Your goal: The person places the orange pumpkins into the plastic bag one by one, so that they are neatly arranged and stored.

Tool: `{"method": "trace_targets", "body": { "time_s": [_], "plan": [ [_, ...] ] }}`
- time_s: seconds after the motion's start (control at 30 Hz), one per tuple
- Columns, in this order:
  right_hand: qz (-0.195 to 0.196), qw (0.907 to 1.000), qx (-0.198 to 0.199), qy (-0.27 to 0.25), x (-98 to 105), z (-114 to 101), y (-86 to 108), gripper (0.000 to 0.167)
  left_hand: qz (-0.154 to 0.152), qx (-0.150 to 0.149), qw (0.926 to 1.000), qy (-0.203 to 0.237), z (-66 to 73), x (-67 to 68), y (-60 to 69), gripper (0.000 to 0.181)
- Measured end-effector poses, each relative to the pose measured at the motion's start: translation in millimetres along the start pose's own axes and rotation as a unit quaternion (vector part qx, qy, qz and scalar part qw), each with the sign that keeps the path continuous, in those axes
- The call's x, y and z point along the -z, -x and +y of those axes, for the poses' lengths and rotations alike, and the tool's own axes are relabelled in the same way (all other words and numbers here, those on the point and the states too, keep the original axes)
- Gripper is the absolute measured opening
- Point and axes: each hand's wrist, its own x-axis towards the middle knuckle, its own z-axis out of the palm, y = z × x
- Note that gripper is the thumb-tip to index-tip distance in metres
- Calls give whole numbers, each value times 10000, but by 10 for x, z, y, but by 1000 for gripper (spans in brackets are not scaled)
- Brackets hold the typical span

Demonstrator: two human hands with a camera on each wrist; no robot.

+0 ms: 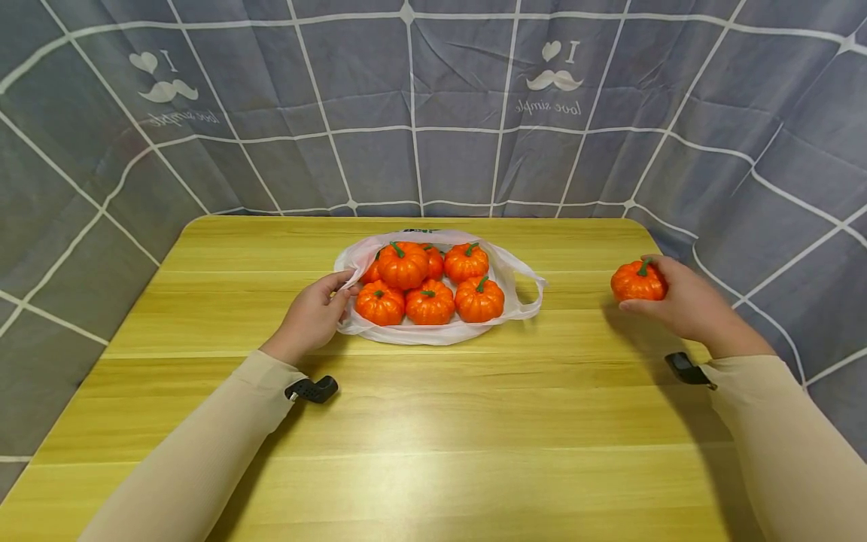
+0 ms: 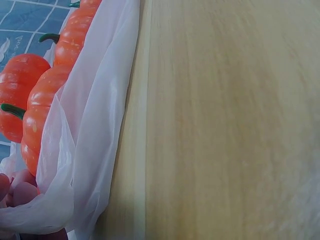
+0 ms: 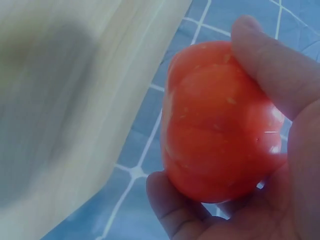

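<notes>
A white plastic bag (image 1: 433,336) lies on the table with its mouth spread, holding several small orange pumpkins (image 1: 430,302) with green stems. At the bag's left end, my left hand (image 1: 314,312) pinches the plastic edge between thumb and fingers. In the left wrist view the bag (image 2: 102,100) covers part of the fingertips, beside the pumpkins. Over the table's right side, my right hand (image 1: 691,305) grips a single pumpkin (image 1: 637,281), thumb on one side and fingers on the other. The right wrist view shows this pumpkin (image 3: 215,125) held up off the tabletop.
The wooden table (image 1: 460,452) has its back edge against a grey curtain (image 1: 460,98) with white lines, which also hangs at both sides. One bag handle (image 1: 535,293) sticks out to the right. Black wrist cameras sit at both cuffs.
</notes>
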Motion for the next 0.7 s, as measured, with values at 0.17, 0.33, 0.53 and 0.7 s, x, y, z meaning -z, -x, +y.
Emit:
{"method": "trace_targets", "body": {
  "time_s": [0.17,0.33,0.53,0.7],
  "plan": [
    [14,10000,43,49,10,-113,-16,82,-4,22,10000,0,9,3,2,47],
    [-56,9999,67,69,16,-177,-20,84,-29,48,10000,-32,24,3,11,48],
    [-93,9998,147,75,-1,-243,-17,81,-36,1,10000,-43,16,6,15,47],
    [-143,9997,203,20,-24,-276,-28,81,-52,23,10000,-49,14,5,12,47]
  ]
}}
